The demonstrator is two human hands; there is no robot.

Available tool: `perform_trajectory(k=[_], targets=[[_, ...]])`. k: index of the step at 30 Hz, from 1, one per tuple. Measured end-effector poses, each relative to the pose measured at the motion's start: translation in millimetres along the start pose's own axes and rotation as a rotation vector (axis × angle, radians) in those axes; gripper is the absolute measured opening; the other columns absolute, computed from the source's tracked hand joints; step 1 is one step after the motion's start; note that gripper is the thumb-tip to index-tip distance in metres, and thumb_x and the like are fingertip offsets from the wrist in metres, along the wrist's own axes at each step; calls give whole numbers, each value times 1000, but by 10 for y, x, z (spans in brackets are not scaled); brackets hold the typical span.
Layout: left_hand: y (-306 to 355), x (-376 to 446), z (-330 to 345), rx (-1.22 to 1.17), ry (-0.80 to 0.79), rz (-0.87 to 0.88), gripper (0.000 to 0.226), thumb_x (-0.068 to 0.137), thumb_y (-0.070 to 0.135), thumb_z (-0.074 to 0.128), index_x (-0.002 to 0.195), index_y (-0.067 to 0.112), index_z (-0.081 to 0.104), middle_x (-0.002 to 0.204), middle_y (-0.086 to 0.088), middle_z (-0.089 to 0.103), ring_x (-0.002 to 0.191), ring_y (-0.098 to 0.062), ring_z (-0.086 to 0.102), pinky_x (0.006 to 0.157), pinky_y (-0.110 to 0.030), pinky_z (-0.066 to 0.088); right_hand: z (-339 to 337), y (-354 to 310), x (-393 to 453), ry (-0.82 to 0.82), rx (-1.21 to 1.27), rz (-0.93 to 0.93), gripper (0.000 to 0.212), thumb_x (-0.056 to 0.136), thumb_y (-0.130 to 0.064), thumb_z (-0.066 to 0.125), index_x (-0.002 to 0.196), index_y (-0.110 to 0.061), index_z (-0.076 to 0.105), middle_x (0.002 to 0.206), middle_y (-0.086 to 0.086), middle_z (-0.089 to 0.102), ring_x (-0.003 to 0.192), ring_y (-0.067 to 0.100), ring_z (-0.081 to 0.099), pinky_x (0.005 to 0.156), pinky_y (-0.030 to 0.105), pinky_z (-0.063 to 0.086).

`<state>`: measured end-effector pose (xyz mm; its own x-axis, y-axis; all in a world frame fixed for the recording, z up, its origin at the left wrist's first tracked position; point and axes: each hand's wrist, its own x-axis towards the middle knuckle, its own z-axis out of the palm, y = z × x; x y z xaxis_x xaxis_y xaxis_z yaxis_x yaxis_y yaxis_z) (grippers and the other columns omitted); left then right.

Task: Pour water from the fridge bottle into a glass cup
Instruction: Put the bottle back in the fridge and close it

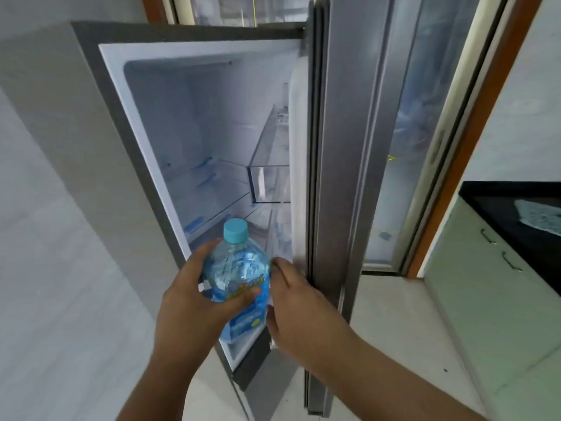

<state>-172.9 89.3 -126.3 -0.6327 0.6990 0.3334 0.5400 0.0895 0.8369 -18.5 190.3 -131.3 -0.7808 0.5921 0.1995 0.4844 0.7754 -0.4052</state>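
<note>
A clear plastic water bottle [243, 268] with a light blue cap and a blue label stands upright in front of the open fridge [194, 141]. My left hand [194, 299] grips its body from the left, thumb across the label. My right hand [294, 302] lies against the bottle's right side, thumb up along its shoulder and fingers curled round its lower part, their tips hidden. No glass cup is in view.
The fridge door [337, 147] stands open to the right of my hands, with a clear door shelf [270, 183] inside. A black countertop [516, 214] with a cloth [540, 217] on it and pale green cabinet doors [485, 284] lie at the far right.
</note>
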Motion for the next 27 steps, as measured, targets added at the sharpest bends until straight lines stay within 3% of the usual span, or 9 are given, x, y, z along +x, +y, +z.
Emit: perform_trajectory(k=[3, 7, 9, 11, 13, 15, 18, 21, 27], targets=[[89, 88, 158, 22, -43, 31, 92, 50, 57, 93, 133, 51, 52, 123, 24, 67, 109, -5, 69, 92, -43, 63, -111, 105, -58, -25, 71, 64, 78, 101, -31, 57, 164, -18, 12, 171, -6, 6, 149, 17, 35, 117, 35, 42], [200, 134, 419, 18, -93, 44, 90, 51, 52, 96, 129, 58, 51, 123, 23, 68, 109, -8, 71, 92, -45, 63, -228, 490, -266, 12, -18, 85, 70, 101, -31, 52, 163, -22, 21, 171, -7, 12, 150, 16, 33, 115, 36, 42], [274, 140, 590, -2, -100, 36, 89, 53, 43, 99, 122, 69, 50, 119, 27, 69, 105, -5, 72, 89, -41, 64, -311, 746, -380, 57, -133, 109, 66, 94, -32, 59, 157, -22, 38, 166, -5, 32, 144, 17, 45, 105, 37, 50], [360, 125, 797, -9, -122, 42, 88, 54, 41, 99, 114, 76, 47, 113, 37, 67, 100, 4, 71, 85, -32, 64, -414, 1023, -449, 121, -241, 144, 59, 82, -37, 69, 138, -22, 61, 141, -3, 60, 123, 20, 63, 85, 39, 59], [474, 112, 1002, -15, -151, 61, 83, 54, 45, 98, 113, 74, 47, 109, 46, 62, 99, 15, 66, 82, -25, 62, -549, 1312, -439, 148, -338, 208, 50, 84, -43, 68, 130, -23, 65, 124, -3, 66, 112, 22, 65, 78, 39, 55], [592, 116, 1198, -32, -182, 59, 78, 57, 42, 97, 116, 64, 51, 110, 45, 62, 100, 16, 65, 84, -28, 63, -728, 1625, -399, 186, -361, 267, 46, 93, -45, 60, 134, -24, 61, 123, -3, 66, 111, 24, 62, 81, 39, 50], [759, 134, 1468, -53, -207, 27, 79, 61, 33, 99, 123, 53, 56, 110, 35, 67, 99, 10, 68, 87, -35, 64, -941, 2214, -322, 225, -307, 343, 37, 102, -33, 54, 138, -25, 57, 124, -2, 66, 113, 24, 59, 81, 38, 52], [927, 181, 1731, -53, -218, 20, 81, 62, 32, 99, 129, 47, 57, 112, 30, 68, 100, 7, 68, 89, -38, 63, -1021, 2851, -315, 285, -161, 401, 29, 102, -16, 52, 127, -21, 66, 109, 3, 68, 109, 26, 59, 78, 42, 57], [1307, 292, 2250, -71, -190, -3, 82, 66, 29, 97, 136, 39, 56, 117, 19, 69, 102, 0, 70, 83, -35, 65, -1355, 3692, -194, 272, -69, 450, 53, 90, 13, 47, 135, -13, 62, 126, 10, 60, 122, 28, 55, 93, 38, 53]])
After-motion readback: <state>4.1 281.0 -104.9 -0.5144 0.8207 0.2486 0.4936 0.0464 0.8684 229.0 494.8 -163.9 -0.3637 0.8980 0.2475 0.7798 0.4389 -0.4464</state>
